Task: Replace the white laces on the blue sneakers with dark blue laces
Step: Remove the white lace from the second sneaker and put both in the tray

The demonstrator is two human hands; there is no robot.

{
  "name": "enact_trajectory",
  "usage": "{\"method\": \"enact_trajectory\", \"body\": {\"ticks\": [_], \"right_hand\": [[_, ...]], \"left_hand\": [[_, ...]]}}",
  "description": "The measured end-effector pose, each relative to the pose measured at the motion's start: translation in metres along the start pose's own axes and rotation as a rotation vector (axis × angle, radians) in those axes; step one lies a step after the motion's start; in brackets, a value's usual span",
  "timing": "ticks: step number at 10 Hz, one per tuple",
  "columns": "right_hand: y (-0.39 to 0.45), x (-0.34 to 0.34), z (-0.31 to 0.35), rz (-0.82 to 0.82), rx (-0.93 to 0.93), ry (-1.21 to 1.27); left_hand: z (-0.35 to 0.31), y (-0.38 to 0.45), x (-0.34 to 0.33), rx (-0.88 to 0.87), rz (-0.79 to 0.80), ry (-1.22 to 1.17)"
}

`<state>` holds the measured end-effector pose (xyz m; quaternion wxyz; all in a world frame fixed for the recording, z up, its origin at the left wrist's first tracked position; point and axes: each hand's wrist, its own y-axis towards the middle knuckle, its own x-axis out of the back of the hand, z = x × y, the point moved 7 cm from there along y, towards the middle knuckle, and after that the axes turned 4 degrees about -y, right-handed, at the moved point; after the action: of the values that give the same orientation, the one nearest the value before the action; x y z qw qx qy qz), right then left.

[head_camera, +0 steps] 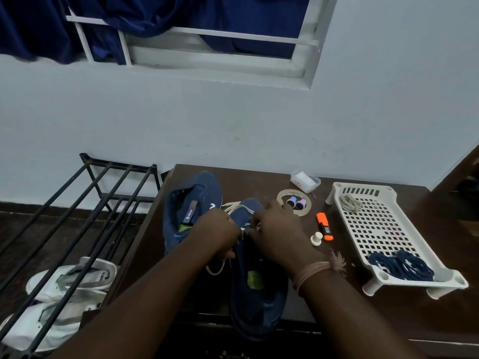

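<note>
Both forearms reach in from below, the left hand (220, 233) and right hand (274, 229) close together over the nearer blue sneaker (259, 286), each with fingers curled, pinching the white lace (237, 207) at its eyelets. That shoe lies on a dark brown table (388, 312) set against a pale blue wall (233, 120), beneath a white-framed window (220, 60) hung with a navy curtain (155, 14). A second blue sneaker (191, 203) sits just left of it, tongue up. To the right stands a white perforated tray (383, 229) holding the dark blue laces (401, 264); between lie an orange highlighter (324, 226), thread spools (295, 202) and a small plastic box (305, 180). Left of the table, a black shoe rack (103, 198) stands over white sneakers (67, 281).
</note>
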<state>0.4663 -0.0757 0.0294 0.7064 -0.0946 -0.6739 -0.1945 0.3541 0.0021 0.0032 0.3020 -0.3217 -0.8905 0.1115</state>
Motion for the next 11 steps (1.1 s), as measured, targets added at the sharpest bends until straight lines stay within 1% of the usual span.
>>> {"method": "enact_trajectory", "body": {"ticks": [1, 2, 3, 4, 5, 6, 7, 8, 9, 10, 11], "right_hand": [[-0.003, -0.011, 0.002, 0.104, 0.007, -0.107], [0.003, 0.017, -0.011, -0.032, -0.134, 0.232], [0.003, 0.045, -0.039, -0.248, -0.381, 0.893], [-0.002, 0.049, -0.053, -0.348, -0.463, 1.148], [-0.002, 0.039, -0.049, -0.288, -0.382, 0.78], [0.002, 0.012, -0.024, -0.035, -0.19, 0.434], [0.0, -0.01, -0.006, 0.089, -0.05, -0.017], [-0.004, -0.011, 0.002, 0.141, -0.057, -0.079], [-0.002, 0.009, -0.004, 0.124, -0.191, 0.204], [0.003, 0.035, -0.022, -0.045, -0.378, 0.856], [0.003, 0.051, -0.043, -0.242, -0.532, 1.46]], "left_hand": [[-0.001, 0.001, -0.001, -0.009, 0.006, 0.007], [-0.001, -0.001, -0.001, 0.003, 0.017, -0.015], [0.002, 0.0, -0.002, 0.031, 0.029, -0.027], [0.003, 0.002, -0.003, 0.034, 0.031, -0.026], [0.003, 0.002, -0.002, 0.022, 0.005, -0.018], [0.005, 0.002, -0.002, 0.02, -0.011, -0.002], [0.004, 0.001, 0.001, 0.019, -0.039, -0.014], [-0.008, -0.001, -0.008, -0.153, 0.085, 0.406], [0.005, -0.001, 0.001, 0.015, -0.019, -0.019], [0.006, 0.003, 0.0, 0.029, -0.031, -0.022], [0.005, 0.002, -0.001, 0.041, -0.005, -0.005]]}}
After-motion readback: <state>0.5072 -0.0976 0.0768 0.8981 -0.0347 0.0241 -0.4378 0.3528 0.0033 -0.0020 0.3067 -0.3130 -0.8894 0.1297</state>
